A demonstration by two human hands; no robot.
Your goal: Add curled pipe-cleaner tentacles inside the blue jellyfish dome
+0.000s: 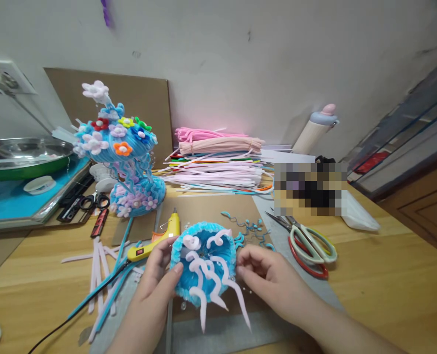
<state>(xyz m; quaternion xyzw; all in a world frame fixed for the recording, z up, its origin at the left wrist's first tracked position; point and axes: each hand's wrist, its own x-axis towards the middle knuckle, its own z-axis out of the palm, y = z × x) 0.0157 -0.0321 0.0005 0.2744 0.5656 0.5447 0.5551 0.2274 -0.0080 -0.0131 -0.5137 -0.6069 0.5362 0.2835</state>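
Note:
A blue pipe-cleaner dome (186, 289) is tilted with its hollow side towards me, and curled pale pink pipe-cleaner strands (214, 282) hang from inside it. My left hand (158, 275) grips the dome's left rim, thumb in front and fingers behind. On the other side, my right hand (265, 270) has its fingers curled and pressed at the right rim. A yellow hot glue gun (155, 241) lies just behind my left hand. Small teal beaded strands (250, 228) rest on the cardboard (207, 204) behind the dome.
A finished-looking blue pipe-cleaner piece with flowers (117, 142) stands back left. Bundled pipe cleaners (218, 162) are stacked by the wall. Scissors (307, 246) lie right, a bottle (316, 128) behind them. Loose pipe-cleaner pieces (99, 280) and the glue gun's cord (81, 307) are at left.

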